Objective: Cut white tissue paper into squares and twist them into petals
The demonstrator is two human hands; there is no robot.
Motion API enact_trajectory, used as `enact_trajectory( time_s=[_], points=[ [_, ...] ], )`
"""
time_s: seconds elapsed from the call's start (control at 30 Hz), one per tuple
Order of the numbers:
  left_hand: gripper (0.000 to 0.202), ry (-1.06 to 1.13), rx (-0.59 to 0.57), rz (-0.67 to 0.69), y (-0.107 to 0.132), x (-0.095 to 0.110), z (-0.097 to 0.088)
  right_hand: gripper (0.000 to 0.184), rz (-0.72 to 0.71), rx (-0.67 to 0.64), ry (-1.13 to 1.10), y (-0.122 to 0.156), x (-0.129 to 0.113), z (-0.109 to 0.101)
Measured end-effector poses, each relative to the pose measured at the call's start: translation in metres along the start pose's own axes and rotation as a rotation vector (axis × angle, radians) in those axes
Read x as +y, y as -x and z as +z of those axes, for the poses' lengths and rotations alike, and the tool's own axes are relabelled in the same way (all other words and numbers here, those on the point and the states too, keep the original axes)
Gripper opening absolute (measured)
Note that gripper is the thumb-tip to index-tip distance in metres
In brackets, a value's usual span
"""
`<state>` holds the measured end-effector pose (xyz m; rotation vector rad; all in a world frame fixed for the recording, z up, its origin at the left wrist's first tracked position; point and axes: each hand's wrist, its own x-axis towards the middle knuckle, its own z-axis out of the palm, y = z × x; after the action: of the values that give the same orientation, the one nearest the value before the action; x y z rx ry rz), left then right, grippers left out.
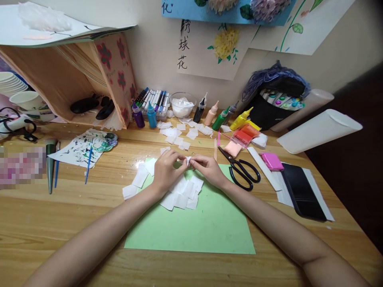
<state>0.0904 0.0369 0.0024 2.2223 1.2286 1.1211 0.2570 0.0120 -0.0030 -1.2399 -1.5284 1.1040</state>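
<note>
My left hand (168,169) and my right hand (207,167) meet over the upper part of a green sheet of paper (191,231). Between their fingertips a small white piece of paper (188,160) is pinched, folded or crumpled; its exact shape is too small to tell. Under and beside the hands lie several white paper squares (181,200), partly overlapping on the green sheet. A few more squares (140,175) spread to the left, some past the sheet's edge. Black-handled scissors (243,171) rest to the right of my right hand, blades pointing away from me.
Beyond the hands are scattered paper squares (176,137), a clear bowl (182,105), markers (154,99) and paint bottles (220,118). Paintbrushes (89,165) and a paint-marked paper (77,149) lie left. A black case (302,191), a pink packet (271,161) and a white cylinder (320,131) stand right.
</note>
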Motion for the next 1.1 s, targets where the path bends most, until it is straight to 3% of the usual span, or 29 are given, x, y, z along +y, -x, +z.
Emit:
enact_trajectory(
  time_s=[0.33, 0.5, 0.63, 0.77, 1.1],
  points=[
    [0.011, 0.090, -0.046, -0.020, -0.0024, -0.0010, -0.0017, 0.020, 0.011, 0.000, -0.014, 0.0000, 0.0006, 0.0013],
    [0.011, 0.256, -0.104, -0.138, -0.0060, -0.0029, -0.0021, 0.026, 0.027, 0.150, -0.037, -0.0017, 0.0028, 0.0017],
    [0.018, 0.347, -0.198, -0.207, -0.0082, -0.0023, -0.0034, 0.018, -0.058, 0.071, 0.054, -0.0018, 0.0014, 0.0001],
    [0.026, 0.356, -0.248, -0.233, -0.0088, -0.0011, -0.0048, 0.021, -0.064, 0.072, 0.058, -0.0023, -0.0011, -0.0012],
    [0.013, 0.307, -0.142, -0.249, -0.0074, -0.0039, -0.0004, 0.020, -0.047, 0.090, 0.055, -0.0033, 0.0035, -0.0014]
  ],
)
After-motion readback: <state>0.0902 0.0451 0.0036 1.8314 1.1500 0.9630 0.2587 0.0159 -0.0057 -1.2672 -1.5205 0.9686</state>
